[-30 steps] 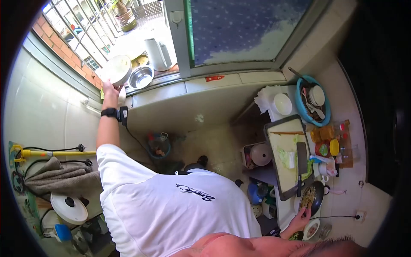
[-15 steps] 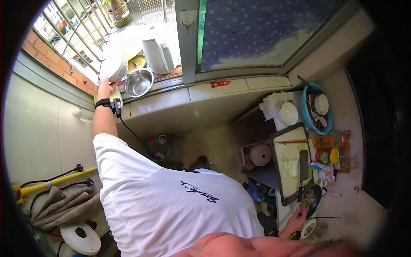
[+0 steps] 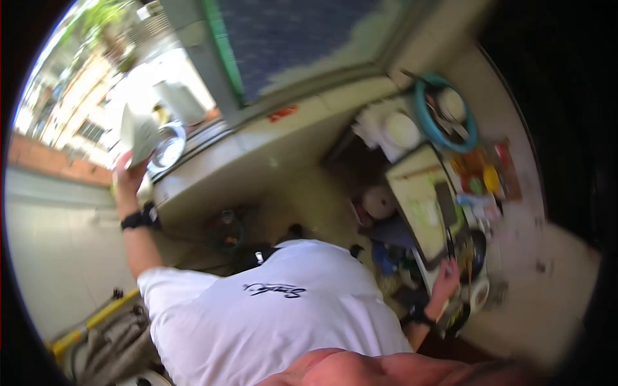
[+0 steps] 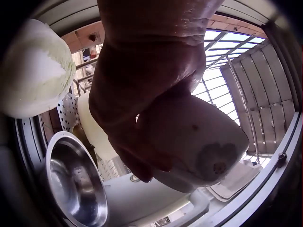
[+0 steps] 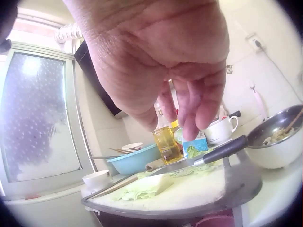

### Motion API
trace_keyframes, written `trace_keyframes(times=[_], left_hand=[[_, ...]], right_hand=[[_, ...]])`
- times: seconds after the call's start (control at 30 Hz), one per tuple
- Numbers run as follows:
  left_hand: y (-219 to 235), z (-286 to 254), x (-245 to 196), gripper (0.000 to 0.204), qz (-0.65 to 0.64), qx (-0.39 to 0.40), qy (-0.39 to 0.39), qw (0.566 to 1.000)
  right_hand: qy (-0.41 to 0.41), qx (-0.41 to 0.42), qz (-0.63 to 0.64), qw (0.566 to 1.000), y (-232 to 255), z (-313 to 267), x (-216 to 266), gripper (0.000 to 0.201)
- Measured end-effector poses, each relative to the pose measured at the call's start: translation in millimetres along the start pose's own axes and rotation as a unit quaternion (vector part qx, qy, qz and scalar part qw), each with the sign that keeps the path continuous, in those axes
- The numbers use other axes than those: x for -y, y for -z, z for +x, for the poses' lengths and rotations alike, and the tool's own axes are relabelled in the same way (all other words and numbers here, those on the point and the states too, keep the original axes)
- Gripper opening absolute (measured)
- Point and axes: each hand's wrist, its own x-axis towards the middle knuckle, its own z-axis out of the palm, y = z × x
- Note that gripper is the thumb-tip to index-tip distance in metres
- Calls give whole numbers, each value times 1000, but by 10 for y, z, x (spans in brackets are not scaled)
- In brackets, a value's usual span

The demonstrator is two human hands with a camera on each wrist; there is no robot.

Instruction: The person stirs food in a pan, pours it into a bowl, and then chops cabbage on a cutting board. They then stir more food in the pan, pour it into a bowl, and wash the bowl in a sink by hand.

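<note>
At the window sill the left hand point(image 3: 131, 177) grips a white dish point(image 3: 138, 132), which stands tilted on edge. In the left wrist view, fingers of the left hand point(image 4: 142, 104) curl round this dish point(image 4: 199, 137), whose near side bears a grey patch. A steel bowl point(image 4: 75, 182) is beside it. The right hand point(image 3: 444, 283) is by the handle of a knife point(image 3: 445, 206) on the cutting board point(image 3: 417, 212). From the right wrist, the right hand point(image 5: 165, 61) shows loosely bent fingers above the knife point(image 5: 222, 150), with nothing visible in them; contact cannot be told.
A pan with food point(image 5: 279, 146) stands right of the board, with lettuce point(image 5: 142, 189) on the board. Behind are a blue basin point(image 5: 137, 161), an oil bottle point(image 5: 168, 144) and a white cup point(image 5: 220, 130). A pale round thing with green streaks point(image 4: 38, 71) sits near the steel bowl.
The dish in the left hand has tilted up on edge. The right hand has left the pan and come to the knife handle. The head view has turned and blurred.
</note>
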Motion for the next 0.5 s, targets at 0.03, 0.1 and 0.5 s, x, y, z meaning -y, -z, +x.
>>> trace_keyframes(times=[0.03, 0.1, 0.5], left_hand=[[585, 280, 106, 43, 382, 80, -168, 905], [53, -70, 402, 41, 345, 62, -122, 928], [-2866, -431, 3070, 52, 232, 168, 224, 932]], right_hand=[[9, -6, 0, 1000, -22, 5, 70, 37], [-18, -16, 9, 1000, -16, -22, 366, 36], [-70, -66, 0, 995, 220, -466, 328, 31]])
